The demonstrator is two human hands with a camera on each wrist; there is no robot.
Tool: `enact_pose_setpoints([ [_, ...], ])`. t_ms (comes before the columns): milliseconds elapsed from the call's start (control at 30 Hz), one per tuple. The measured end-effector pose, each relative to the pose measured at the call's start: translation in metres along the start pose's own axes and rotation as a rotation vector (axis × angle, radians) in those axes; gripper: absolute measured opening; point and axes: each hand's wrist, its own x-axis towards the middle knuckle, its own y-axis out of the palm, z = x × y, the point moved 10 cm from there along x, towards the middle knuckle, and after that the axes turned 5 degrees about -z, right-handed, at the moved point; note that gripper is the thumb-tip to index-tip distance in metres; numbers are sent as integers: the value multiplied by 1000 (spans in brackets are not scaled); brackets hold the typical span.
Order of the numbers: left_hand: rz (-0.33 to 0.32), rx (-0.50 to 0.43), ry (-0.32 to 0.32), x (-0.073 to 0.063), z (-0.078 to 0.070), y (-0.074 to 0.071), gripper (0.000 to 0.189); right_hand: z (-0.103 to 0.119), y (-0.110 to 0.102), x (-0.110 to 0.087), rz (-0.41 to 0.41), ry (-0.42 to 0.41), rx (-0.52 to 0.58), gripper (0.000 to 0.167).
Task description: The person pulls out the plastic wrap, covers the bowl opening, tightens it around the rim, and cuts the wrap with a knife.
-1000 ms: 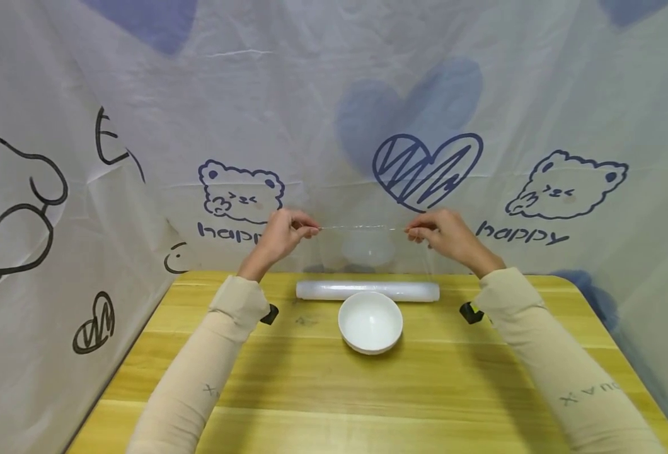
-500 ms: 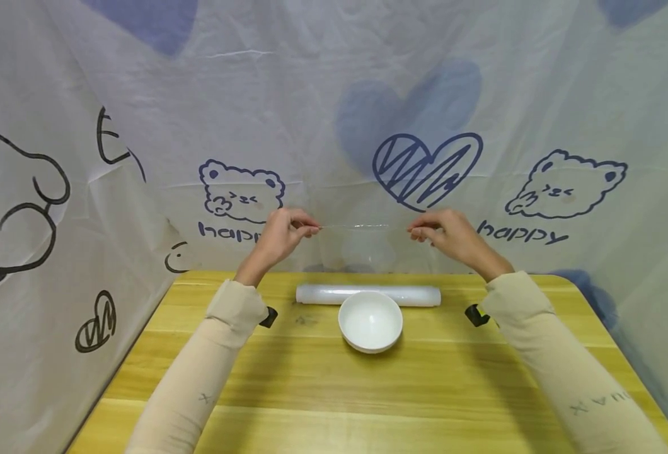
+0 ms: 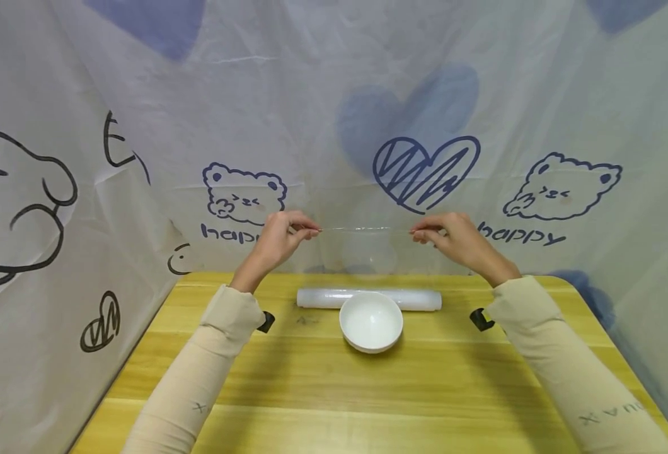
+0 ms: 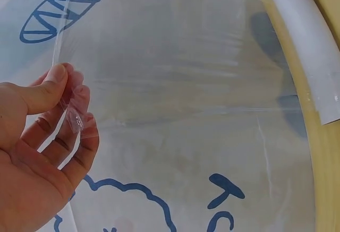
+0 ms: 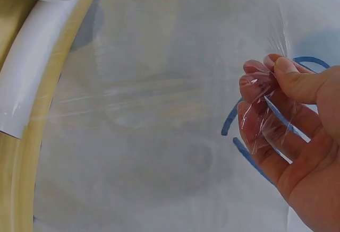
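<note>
Clear plastic wrap (image 3: pixel 368 252) stretches upward from a white roll of it (image 3: pixel 419 300) lying across the back of the table. My left hand (image 3: pixel 280 238) pinches one upper corner of the film between thumb and index finger; in the left wrist view the other fingers (image 4: pixel 85 147) are spread behind it. At the opposite corner my right hand (image 3: pixel 453 236) pinches the film too, with a crumpled bit of wrap (image 5: pixel 257 110) over its fingers in the right wrist view. The film's top edge runs taut between both hands. A white bowl (image 3: pixel 371 323) stands upright just in front of the roll.
The wooden table (image 3: pixel 334 391) ends close behind the roll. Beyond it hangs a pale cloth backdrop (image 3: pixel 322 126) with blue hearts and bear drawings, and another cloth side (image 3: pixel 28 347) borders the left.
The roll has shifted slightly toward me, closer behind the bowl. My right hand has moved a little to the right, while the left hand has stayed nearly in place.
</note>
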Motion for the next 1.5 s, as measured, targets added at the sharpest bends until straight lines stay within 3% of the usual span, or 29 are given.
enact_pose_setpoints([
  [200, -11, -8, 47, -3, -7, -1, 10, 2, -3, -6, -9, 2, 6, 18],
  [333, -10, -1, 105, -16, -18, -3, 11, 14, -7, -20, -39, -59, -1, 16],
  [567, 6, -24, 214, -57, -36, -3, 12, 44, -5, -63, -165, -240, -38, 18],
  [733, -37, -57, 294, -86, -45, 1, 16, 50, 6, -96, -190, -256, -49, 27],
  [867, -78, -75, 311, -108, -47, 5, 18, 54, 12, -118, -212, -273, -39, 32],
  [1000, -76, -125, 328, -128, -47, 14, 24, 59, 17, -139, -246, -338, -10, 38],
  [1200, 5, -142, 344, -167, -41, 33, 24, 51, 43, -163, -186, -362, 52, 26],
  [1367, 41, -115, 375, -189, -38, 44, 24, 48, 63, -180, -147, -388, 39, 8],
  [1500, 44, -58, 427, -199, -40, 51, 27, 45, 71, -190, -116, -374, 20, 25],
])
